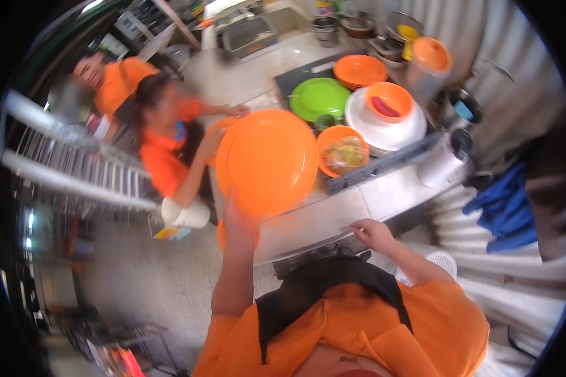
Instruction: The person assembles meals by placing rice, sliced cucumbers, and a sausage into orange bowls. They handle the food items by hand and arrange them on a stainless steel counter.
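We see the left hand (240, 221) with fingers clamped on the plate (267, 160) rim at six o'clock: light, stiff, likely slippery. Right hand (372, 234) fingers curl loosely on the surface (321, 220).

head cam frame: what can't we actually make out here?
- Left hand fingers: motion-blurred and partly behind the orange plate it holds up, so the grip is unclear.
- Tiled counter behind that plate: hidden.
- Food in the small orange bowl: too blurred to identify.
- Right hand on the counter edge: fingertips soft, whether it holds anything is unclear.
- Dishes at the far end of the counter: too small.
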`<state>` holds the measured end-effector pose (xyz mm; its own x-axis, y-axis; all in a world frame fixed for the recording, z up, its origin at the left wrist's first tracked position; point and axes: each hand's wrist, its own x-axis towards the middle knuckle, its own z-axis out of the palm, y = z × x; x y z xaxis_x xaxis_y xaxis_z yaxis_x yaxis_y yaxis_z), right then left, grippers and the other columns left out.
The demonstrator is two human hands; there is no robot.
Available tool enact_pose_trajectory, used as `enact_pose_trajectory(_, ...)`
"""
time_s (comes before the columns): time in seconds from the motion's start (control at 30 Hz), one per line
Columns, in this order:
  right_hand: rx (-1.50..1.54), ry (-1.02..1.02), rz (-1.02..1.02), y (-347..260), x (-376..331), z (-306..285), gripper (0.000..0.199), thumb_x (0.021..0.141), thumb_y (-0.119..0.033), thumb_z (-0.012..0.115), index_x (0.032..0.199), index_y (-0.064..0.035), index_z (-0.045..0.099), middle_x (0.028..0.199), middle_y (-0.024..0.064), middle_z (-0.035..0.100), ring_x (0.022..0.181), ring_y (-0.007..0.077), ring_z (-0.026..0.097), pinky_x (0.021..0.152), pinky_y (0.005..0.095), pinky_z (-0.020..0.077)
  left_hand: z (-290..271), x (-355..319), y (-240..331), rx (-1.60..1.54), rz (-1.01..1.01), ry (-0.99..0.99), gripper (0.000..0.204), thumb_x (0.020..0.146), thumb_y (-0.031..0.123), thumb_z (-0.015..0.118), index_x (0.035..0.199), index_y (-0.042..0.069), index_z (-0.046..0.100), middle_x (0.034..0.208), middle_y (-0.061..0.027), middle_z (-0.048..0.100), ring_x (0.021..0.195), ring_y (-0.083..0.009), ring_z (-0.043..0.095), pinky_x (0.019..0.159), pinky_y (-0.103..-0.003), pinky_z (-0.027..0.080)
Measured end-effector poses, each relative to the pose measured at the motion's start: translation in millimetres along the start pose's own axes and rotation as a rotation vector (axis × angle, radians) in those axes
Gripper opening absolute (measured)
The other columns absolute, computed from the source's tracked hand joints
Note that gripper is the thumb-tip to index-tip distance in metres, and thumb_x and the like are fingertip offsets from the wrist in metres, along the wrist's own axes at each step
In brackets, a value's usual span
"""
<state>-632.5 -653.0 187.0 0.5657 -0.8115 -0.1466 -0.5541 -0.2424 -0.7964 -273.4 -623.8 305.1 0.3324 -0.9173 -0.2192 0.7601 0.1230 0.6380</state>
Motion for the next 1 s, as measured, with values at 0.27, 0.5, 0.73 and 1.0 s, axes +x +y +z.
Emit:
enact_pose_trajectory(0.27, -0.063, 0.395, 0.465, 93, -122, -35, 0.024, 0.090, -0.023, 0.060, 0.108, -0.0102, 0.069, 0.096, 0.0121, 0.069, 0.085, 0.0294, 0.067, 0.078, 0.0395, 0.0525, 166, 212, -169, -0.091, -0.279, -0.020, 0.044, 0.106, 0.030, 0.032, 0.142, 0.005, 0.040, 0.148, -0.0108, 0.042, 0.137, -0.0295, 0.039, 0.115, -0.049, 0.029)
enact_pose_trajectory(0.5, -0.173, 0.223, 0.720, 142, -205, 6, 0.024, 0.090, -0.026, 0.057, 0.107, -0.0138, 0.069, 0.100, 0.0128, 0.068, 0.093, 0.0333, 0.065, 0.081, 0.0437, 0.0514, 197, 246, -266, -0.017, -0.330, 0.133, 0.045, 0.106, 0.027, 0.029, 0.143, 0.004, 0.036, 0.149, -0.0140, 0.039, 0.137, -0.0317, 0.038, 0.114, -0.050, 0.029)
enact_pose_trajectory(0.73, -0.251, 0.395, 0.274, 114, -142, -26, 0.028, 0.085, -0.016, 0.064, 0.112, -0.0124, 0.064, 0.093, 0.0122, 0.066, 0.086, 0.0326, 0.063, 0.075, 0.0445, 0.0499, 190, 250, -287, 0.035, -0.305, 0.112, 0.044, 0.103, 0.027, 0.042, 0.142, 0.005, 0.039, 0.143, -0.0116, 0.045, 0.132, -0.0290, 0.043, 0.109, -0.048, 0.038)
enact_pose_trajectory(1.0, -0.286, 0.568, -0.442, 44, 13, -58, 0.048, 0.078, -0.021, 0.073, 0.123, -0.0109, 0.059, 0.118, 0.0130, 0.058, 0.106, 0.0322, 0.058, 0.091, 0.0467, 0.0452, 179, 117, -219, 0.394, 0.117, 0.124, 0.042, 0.100, 0.019, 0.050, 0.139, 0.006, 0.041, 0.129, -0.0086, 0.049, 0.118, -0.0188, 0.048, 0.102, -0.034, 0.037)
